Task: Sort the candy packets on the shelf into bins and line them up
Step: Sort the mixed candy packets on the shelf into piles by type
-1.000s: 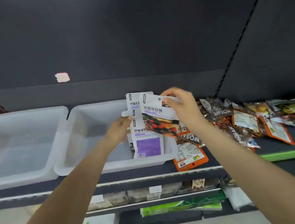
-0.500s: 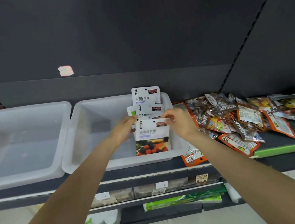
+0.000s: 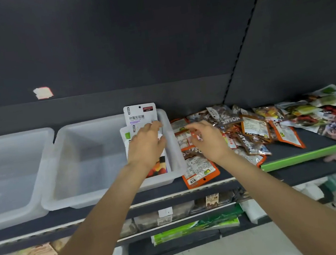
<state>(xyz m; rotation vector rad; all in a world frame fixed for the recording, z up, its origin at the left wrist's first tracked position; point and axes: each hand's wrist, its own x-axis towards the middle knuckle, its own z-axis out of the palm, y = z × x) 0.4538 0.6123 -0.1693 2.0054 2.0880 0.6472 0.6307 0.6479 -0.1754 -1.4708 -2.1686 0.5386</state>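
Several white candy packets (image 3: pixel 140 115) stand upright at the right end of the translucent bin (image 3: pixel 99 198) on the shelf. My left hand (image 3: pixel 146 145) rests on their fronts with fingers stretched over them, hiding the lower ones. My right hand (image 3: pixel 206 141) hovers just right of the bin with loosely curled fingers and nothing in it. It is over the left end of a loose pile of orange and brown packets (image 3: pixel 253 128). One orange packet (image 3: pixel 199 172) lies at the shelf's front edge below that hand.
A second translucent bin (image 3: pixel 13 214) with nothing in it stands to the left. More mixed packets (image 3: pixel 334 117) spread to the far right of the dark shelf, which has a green front strip (image 3: pixel 317 152). Lower shelves hold other goods. A dark back panel rises behind.
The fruit-print white packet went down into the bin with the others. My right hand let go and moved right, over the loose pile. My left hand shifted onto the packets' fronts.
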